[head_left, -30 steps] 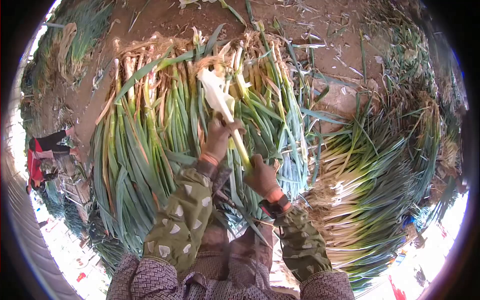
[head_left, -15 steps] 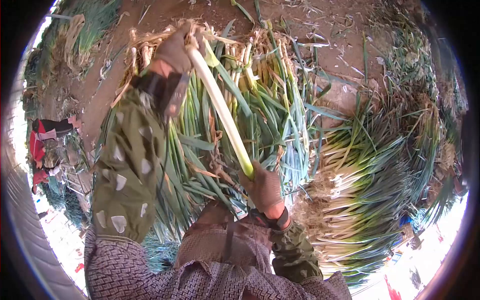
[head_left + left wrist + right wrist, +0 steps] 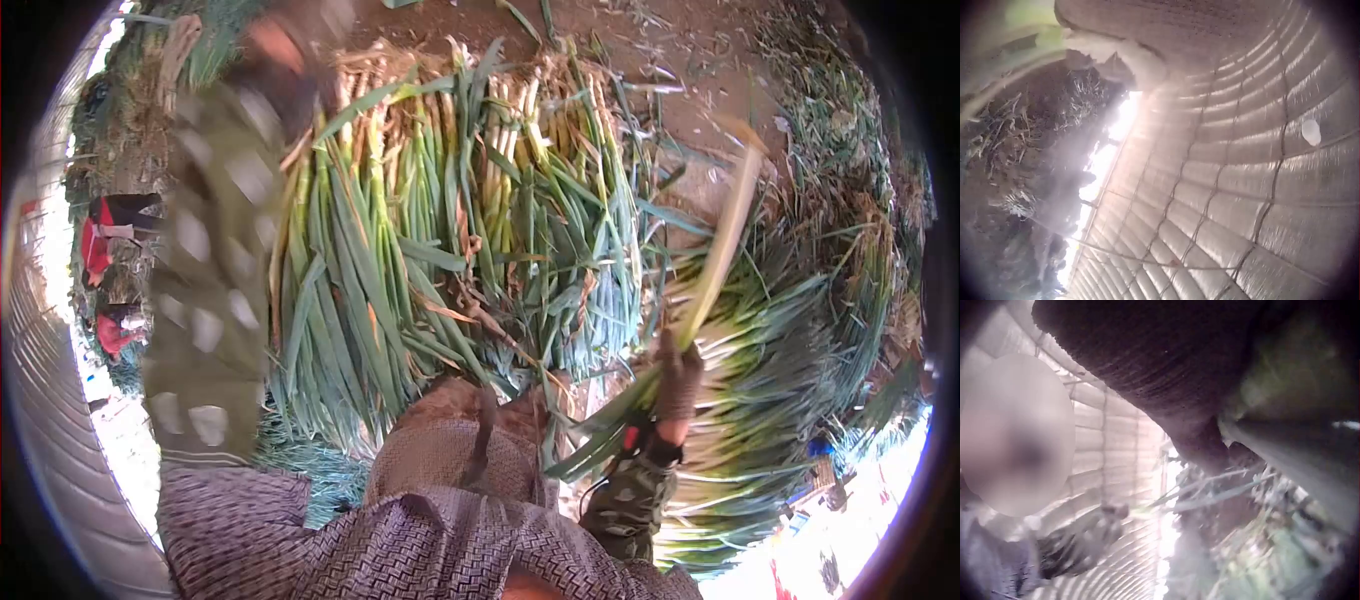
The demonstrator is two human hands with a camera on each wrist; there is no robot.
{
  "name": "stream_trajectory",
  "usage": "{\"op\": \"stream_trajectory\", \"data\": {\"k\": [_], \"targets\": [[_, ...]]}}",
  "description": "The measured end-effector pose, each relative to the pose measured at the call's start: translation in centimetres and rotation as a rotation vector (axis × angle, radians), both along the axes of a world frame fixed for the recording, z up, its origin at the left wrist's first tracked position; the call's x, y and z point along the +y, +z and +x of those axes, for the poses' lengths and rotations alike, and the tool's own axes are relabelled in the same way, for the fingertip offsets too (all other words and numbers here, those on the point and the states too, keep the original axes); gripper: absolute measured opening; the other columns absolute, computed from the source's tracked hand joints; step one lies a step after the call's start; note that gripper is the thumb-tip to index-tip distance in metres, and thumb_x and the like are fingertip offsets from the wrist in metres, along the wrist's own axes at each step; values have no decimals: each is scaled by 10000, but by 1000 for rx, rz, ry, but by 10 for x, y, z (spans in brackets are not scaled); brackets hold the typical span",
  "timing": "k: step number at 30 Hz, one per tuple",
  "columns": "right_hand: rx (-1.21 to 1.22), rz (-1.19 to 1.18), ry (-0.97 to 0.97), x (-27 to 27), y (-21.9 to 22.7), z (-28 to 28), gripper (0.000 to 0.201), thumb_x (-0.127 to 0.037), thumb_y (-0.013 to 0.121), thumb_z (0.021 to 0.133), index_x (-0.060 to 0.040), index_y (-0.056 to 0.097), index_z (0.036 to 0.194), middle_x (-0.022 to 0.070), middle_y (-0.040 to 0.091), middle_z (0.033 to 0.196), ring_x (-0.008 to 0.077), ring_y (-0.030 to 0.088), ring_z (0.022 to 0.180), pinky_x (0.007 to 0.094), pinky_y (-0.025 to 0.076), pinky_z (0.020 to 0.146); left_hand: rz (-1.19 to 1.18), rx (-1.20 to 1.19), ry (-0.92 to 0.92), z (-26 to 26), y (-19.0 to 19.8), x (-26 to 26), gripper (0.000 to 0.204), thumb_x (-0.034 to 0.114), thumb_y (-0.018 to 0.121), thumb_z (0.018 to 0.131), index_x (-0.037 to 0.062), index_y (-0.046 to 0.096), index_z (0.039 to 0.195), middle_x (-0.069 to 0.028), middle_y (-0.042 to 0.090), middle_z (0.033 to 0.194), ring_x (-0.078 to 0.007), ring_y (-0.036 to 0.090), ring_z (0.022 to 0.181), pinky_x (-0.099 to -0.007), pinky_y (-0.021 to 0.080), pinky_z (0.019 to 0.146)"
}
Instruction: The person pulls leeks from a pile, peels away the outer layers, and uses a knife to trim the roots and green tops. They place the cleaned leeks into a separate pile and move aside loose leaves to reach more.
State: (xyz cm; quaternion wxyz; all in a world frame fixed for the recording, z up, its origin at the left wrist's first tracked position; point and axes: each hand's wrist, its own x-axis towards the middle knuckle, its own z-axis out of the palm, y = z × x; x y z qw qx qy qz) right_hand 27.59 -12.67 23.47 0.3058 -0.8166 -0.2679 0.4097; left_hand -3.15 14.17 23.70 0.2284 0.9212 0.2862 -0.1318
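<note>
My gloved right hand (image 3: 680,380) grips a green onion (image 3: 728,225) by its green part, with the pale shaft and root end pointing up and its leaves trailing toward my lap. In the right wrist view, the dark glove (image 3: 1154,369) lies beside these blurred leaves (image 3: 1297,450). My left hand (image 3: 315,22) is blurred at the top left edge of the head view, apart from the onion. In the left wrist view, a pale green strip of peeled leaf (image 3: 1016,74) hangs from the left glove (image 3: 1172,28). A wide heap of untrimmed green onions (image 3: 440,220) lies before me.
Cleaned green onions with white shafts (image 3: 740,430) lie in a row on the right. Leaf scraps (image 3: 820,130) pile up behind them. Bare soil (image 3: 640,40) shows beyond the heap. Red and black clothing (image 3: 110,235) lies far left, near the curved plastic wall (image 3: 50,400).
My left hand first moved up to the onion's root end, then swung away to the upper left. My right hand carried the onion rightward, over toward the cleaned row.
</note>
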Motion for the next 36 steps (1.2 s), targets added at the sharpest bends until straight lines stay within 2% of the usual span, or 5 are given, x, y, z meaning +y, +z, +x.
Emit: {"op": "stream_trajectory", "data": {"k": [9, 16, 20, 29, 36], "targets": [[-125, -43, -50, -69, 45, 91, 383, -381, 639, 933, 1, 620, 942, 18, 543, 723, 126, 478, 669, 321, 409, 609, -210, -5, -91, -23, 5, -75, 303, 212, 661, 912, 30, 545, 1124, -75, 639, 823, -250, 651, 738, -395, 560, 678], [-831, -493, 529, -67, 25, 90, 405, -461, 712, 829, -97, 646, 993, 213, 699, 852, 426, 676, 793, 495, 541, 700, 178, 41, 199, -97, 43, 45, 283, 189, 677, 894, 34, 552, 1095, -80, 645, 804, -271, 660, 720, -413, 560, 661], [-768, -340, 878, -46, -5, 54, 310, -389, 716, 820, -119, 663, 965, 126, 680, 716, 367, 675, 688, 488, 529, 631, 377, -89, 379, -98, 62, 91, 272, 175, 686, 884, 36, 556, 1078, -83, 649, 793, -283, 666, 710, -424, 561, 651], [-900, 331, 1392, 86, 29, -34, 242, -288, 778, 750, -212, 693, 963, 6, 662, 792, 194, 613, 867, 403, 432, 851, -320, -227, 296, -39, -14, -151, 251, 145, 706, 861, 41, 564, 1040, -89, 657, 769, -311, 679, 687, -447, 561, 629], [-972, 354, 550, 166, 9, -59, 538, -304, 725, 809, -107, 564, 1283, 164, 594, 1219, 381, 563, 1170, 504, 428, 1038, -1341, -527, 1208, -53, -42, -222, 346, 374, 744, 887, 54, 613, 903, 11, 525, 593, -85, 503, 456, -258, 406, 416]]}}
